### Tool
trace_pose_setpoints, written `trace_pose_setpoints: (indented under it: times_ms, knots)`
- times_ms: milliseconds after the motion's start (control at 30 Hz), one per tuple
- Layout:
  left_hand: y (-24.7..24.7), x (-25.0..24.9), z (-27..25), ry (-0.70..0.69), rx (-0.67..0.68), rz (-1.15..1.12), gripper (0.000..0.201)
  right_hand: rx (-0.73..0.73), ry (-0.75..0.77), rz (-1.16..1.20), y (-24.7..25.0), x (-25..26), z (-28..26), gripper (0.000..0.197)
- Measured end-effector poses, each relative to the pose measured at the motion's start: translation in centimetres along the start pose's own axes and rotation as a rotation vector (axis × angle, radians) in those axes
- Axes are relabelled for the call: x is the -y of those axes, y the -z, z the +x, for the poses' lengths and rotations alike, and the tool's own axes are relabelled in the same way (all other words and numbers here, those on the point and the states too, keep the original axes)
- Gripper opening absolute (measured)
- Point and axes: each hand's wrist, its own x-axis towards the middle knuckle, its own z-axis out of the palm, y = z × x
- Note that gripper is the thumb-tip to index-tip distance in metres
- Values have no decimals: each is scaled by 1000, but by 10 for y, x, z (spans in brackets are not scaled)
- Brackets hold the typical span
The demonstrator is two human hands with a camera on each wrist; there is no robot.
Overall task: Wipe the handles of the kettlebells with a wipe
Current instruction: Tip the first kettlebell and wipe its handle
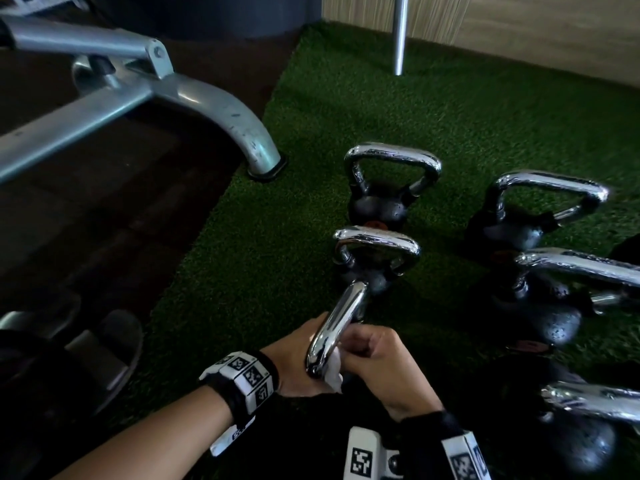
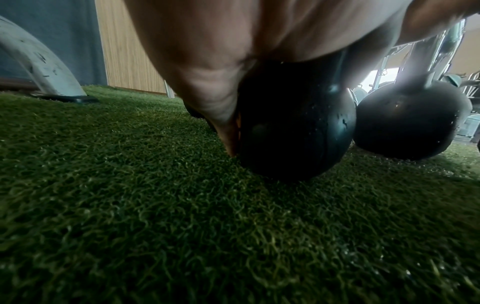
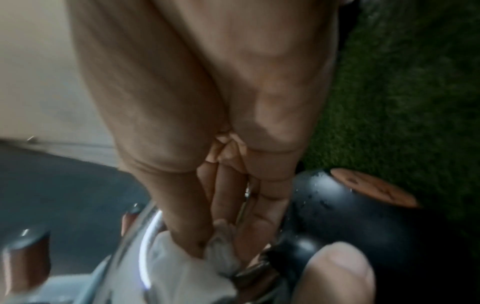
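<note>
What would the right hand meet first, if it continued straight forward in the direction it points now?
Probably the chrome handle it already wipes: the right hand presses the white wipe against it, with the left hand just beyond.

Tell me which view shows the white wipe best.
The right wrist view: the wipe fills the lower frame, bunched under the right hand against the chrome handle. The head view shows only a small white corner. The left wrist view shows none.

Head looks down; wrists close, share kettlebell [image 2: 296,127].
</note>
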Motion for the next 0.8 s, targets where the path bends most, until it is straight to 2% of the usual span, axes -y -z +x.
trace_pose_setpoints:
  times_ms: [67,100,167,233,300,400,433,533,600,667,800]
  knots:
    - [-1,4,-2,14,-30,36,72,14,-46,188,-1,0,-1,14]
    - [-2,4,-3,13,-45,61,69,4,-58,287,-2,0,0,15]
    - [-2,4,-1,-55,-67,135,47,-41,-63,484,-3,-2,2,17]
    - [-1,-1,2,-113,-62,155,36,-83,-46,608,-3,-3,5,22]
    - [0,-7,2,-127,-78,135,34,-70,-21,625,-3,-4,4,30]
    - [-1,-7,1,-77,-85,177,34,-72,0,549,-4,-6,-1,42]
    - [-2,-7,0,-50,-76,169,41,-120,9,525,-5,-6,0,40]
    - [-2,-13,-5,-7,-85,95,75,-364,49,469,-8,-7,11,26]
    - [-1,-17,-7,3,-90,74,86,-479,86,444,-10,-8,16,23]
    - [-1,-18,-8,-31,-106,127,96,-514,117,406,-10,-8,13,24]
    - [-4,-10,-10,-79,-122,169,97,-568,183,237,-8,-4,8,26]
